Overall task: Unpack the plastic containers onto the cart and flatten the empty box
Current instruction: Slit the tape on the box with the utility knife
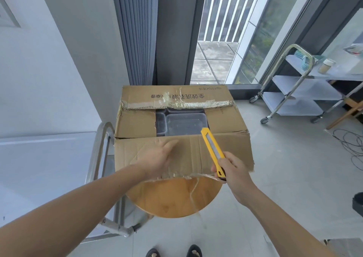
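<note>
A brown cardboard box (137, 123) sits on a round wooden stool (172, 197), its taped top cut and the flaps parted. Clear plastic containers (185, 122) show through the gap. My left hand (159, 157) lies flat on the near flap, fingers straight, pressing it outward. My right hand (230, 169) grips a yellow utility knife (213, 150) by its lower end, the tip pointing up over the box edge. A steel cart (59, 158) with a white top stands at my left, touching the box side.
A second steel cart (300, 88) with white shelves, a jar and a cloth stands at the right by the window. Cables (351, 144) lie on the floor at right. Grey curtain and glass door are behind the box. My feet show at the bottom edge.
</note>
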The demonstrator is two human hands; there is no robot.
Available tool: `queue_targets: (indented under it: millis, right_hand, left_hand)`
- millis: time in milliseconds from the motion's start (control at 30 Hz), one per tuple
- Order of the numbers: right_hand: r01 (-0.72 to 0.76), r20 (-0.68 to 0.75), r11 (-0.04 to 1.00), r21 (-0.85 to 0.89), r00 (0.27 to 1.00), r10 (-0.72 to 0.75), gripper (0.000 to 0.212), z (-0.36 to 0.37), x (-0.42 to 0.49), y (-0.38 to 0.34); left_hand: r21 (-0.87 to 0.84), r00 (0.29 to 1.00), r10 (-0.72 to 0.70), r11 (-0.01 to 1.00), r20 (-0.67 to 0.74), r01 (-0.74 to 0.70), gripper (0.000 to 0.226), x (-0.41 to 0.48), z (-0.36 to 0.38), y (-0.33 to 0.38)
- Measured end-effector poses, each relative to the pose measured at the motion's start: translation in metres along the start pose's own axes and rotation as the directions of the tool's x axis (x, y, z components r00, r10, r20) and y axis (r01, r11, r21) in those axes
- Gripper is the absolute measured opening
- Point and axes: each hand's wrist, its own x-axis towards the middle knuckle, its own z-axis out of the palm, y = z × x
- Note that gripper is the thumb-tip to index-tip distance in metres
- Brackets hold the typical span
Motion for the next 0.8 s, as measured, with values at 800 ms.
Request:
queue_targets:
  millis: [800]
  right_hand:
    - [-0.006, 0.285, 0.768, -0.640, 0.927, 0.244, 0.026, 0.052, 0.129, 0.256]
  left_hand:
    - [0.426, 0.789, 0.175, 0.897, -0.589, 0.120, 0.040, 0.046, 0.060, -0.034]
